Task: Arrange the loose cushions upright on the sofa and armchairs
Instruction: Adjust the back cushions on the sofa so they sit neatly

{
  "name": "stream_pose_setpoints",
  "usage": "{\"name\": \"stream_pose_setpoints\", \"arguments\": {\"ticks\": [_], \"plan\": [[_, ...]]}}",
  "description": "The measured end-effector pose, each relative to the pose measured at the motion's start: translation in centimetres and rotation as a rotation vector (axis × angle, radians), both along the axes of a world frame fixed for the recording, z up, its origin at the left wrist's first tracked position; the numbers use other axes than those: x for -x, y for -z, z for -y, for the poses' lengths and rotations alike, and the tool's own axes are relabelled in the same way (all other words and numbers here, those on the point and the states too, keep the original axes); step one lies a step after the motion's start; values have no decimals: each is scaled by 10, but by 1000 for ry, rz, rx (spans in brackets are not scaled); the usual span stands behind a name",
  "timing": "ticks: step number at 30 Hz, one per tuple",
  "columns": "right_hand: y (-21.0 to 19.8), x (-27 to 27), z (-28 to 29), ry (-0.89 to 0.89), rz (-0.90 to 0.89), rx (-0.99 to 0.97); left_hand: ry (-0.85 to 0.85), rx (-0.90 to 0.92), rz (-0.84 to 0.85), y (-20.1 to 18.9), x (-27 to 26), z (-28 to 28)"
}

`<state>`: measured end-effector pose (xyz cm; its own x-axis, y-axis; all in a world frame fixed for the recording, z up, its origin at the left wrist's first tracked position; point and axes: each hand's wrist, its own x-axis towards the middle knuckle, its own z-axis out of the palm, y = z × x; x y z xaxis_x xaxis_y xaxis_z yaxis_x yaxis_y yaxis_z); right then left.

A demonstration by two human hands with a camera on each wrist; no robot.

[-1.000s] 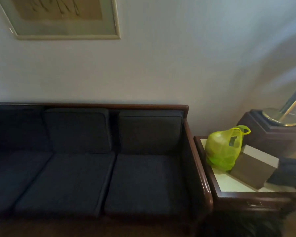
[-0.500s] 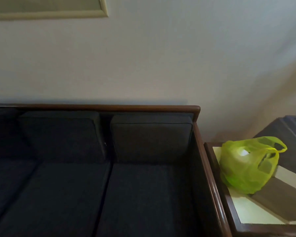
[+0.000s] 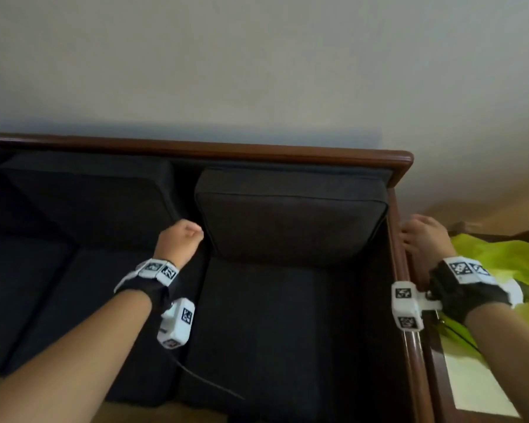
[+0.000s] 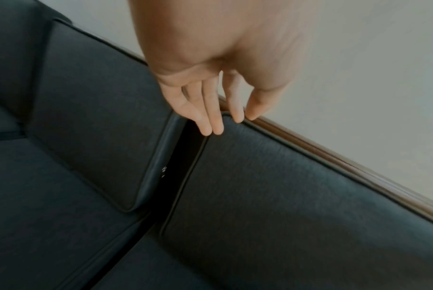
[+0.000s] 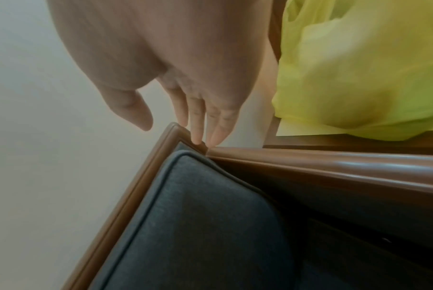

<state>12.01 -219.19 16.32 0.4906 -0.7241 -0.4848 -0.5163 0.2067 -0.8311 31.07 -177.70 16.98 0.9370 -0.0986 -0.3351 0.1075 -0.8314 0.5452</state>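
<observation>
The dark sofa (image 3: 287, 331) has a brown wooden frame (image 3: 257, 149). Its right back cushion (image 3: 290, 221) stands against the backrest, with the middle back cushion (image 3: 89, 190) beside it across a narrow gap. My left hand (image 3: 182, 239) hovers at the right cushion's upper left corner (image 4: 225, 117), fingers (image 4: 210, 127) hanging relaxed and holding nothing. My right hand (image 3: 419, 236) is over the right armrest (image 3: 400, 270). Its straight fingertips (image 5: 198, 137) rest at the frame corner beside the cushion's upper right corner (image 5: 185, 157).
A yellow-green plastic bag (image 3: 507, 264) sits on a side table (image 3: 471, 389) just right of the armrest, close under my right wrist. The plain wall (image 3: 257, 71) rises right behind the sofa. Seat cushions (image 3: 58, 300) stretch away to the left.
The view has closed in on the sofa's right end. Both hands, unseen before, have come in on either side of the right back cushion.
</observation>
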Motion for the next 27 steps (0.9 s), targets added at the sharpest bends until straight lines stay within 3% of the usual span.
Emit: {"name": "stream_pose_setpoints", "arguments": {"ticks": [5, 10, 12, 15, 20, 27], "plan": [[10, -66, 22, -115, -116, 44, -102, 31, -6, 9, -80, 44], [31, -92, 25, 85, -158, -112, -227, 94, -185, 40, -122, 54], [39, -100, 15, 133, -194, -78, -271, 152, -264, 51, -134, 45], [47, -105, 0, 70, -205, 103, -367, 274, -338, 66, -142, 35], [48, -92, 8, 20, -195, 134, -478, 473, -307, 72, -125, 63], [37, -90, 1, 30, -138, 43, -385, 419, -286, 68, -124, 55]]}}
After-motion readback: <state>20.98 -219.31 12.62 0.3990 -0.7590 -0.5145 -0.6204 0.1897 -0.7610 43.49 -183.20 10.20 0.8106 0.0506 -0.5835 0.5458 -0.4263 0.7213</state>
